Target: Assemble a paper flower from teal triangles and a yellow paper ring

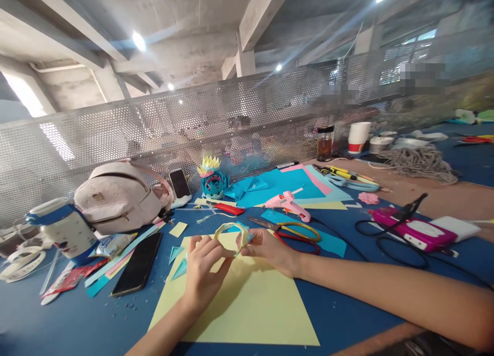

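My left hand (pixel 205 263) and right hand (pixel 270 250) pinch a little yellow paper ring (pixel 244 236) between nearly closed fingers.

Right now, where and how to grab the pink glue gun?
Likely best by its handle, from the right and above: the pink glue gun lies with its nozzle pointing left, the handle angling right and nearer, and scissors on its near side.

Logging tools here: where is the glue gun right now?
In the head view, right of centre: the glue gun lies just beyond the scissors, by the large blue sheet.
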`<move>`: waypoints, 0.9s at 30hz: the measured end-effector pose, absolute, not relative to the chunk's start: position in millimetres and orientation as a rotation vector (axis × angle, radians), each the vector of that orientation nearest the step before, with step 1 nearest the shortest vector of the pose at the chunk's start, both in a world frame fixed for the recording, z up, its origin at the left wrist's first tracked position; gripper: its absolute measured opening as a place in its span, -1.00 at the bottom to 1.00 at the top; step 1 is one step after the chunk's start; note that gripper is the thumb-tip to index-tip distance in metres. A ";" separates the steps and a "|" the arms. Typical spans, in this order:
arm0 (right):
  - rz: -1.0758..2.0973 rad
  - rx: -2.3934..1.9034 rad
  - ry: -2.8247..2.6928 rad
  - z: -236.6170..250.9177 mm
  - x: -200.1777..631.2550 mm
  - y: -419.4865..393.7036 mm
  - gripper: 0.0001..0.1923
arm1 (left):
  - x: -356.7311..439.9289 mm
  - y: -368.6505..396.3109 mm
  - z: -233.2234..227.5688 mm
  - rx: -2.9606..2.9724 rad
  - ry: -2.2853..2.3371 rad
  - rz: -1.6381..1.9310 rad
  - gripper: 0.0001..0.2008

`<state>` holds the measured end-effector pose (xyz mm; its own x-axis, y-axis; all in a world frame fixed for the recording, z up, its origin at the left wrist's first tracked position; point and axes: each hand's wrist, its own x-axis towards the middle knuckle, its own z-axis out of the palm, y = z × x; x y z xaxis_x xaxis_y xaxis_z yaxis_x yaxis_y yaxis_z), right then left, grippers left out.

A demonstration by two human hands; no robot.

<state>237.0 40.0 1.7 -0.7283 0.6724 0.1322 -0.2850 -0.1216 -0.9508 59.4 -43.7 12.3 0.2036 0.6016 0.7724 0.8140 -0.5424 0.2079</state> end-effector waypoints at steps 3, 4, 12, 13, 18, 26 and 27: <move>1.955 -0.422 -1.460 -1.8 235.8 41.1 -0.71 | 59.7 -43.9 12.8 -2.248 -1.381 -1.259 -0.85; 1.977 -0.415 -1.446 -3.1 235.5 41.8 -0.70 | 59.9 -43.8 12.9 -2.256 -1.393 -1.253 -0.86; 1.992 -0.511 -1.275 -3.3 235.5 48.7 -0.64 | 56.0 -34.5 5.3 -2.322 -1.647 -1.442 -0.89; 2.010 -0.490 -1.263 -2.7 235.6 48.6 -0.63 | 54.5 -32.4 3.7 -2.319 -1.700 -1.513 -0.87; 2.002 -0.456 -1.320 -3.5 236.7 48.0 -0.63 | 47.4 -23.2 -2.5 -2.309 -1.928 -1.817 -0.82; 1.798 -0.581 -1.686 2.9 240.1 41.6 -0.58 | 50.6 -23.7 -2.1 -2.319 -1.989 -2.342 -0.80; 1.715 -0.596 -1.735 4.0 239.9 39.9 -0.61 | 51.7 -24.5 -1.2 -2.314 -1.999 -2.379 -0.80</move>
<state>239.9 39.9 4.0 -0.7064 0.6986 0.1142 -0.1062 0.0549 -0.9928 51.7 -24.5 -1.2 -0.1217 0.9479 0.2945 0.1268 -0.2794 0.9518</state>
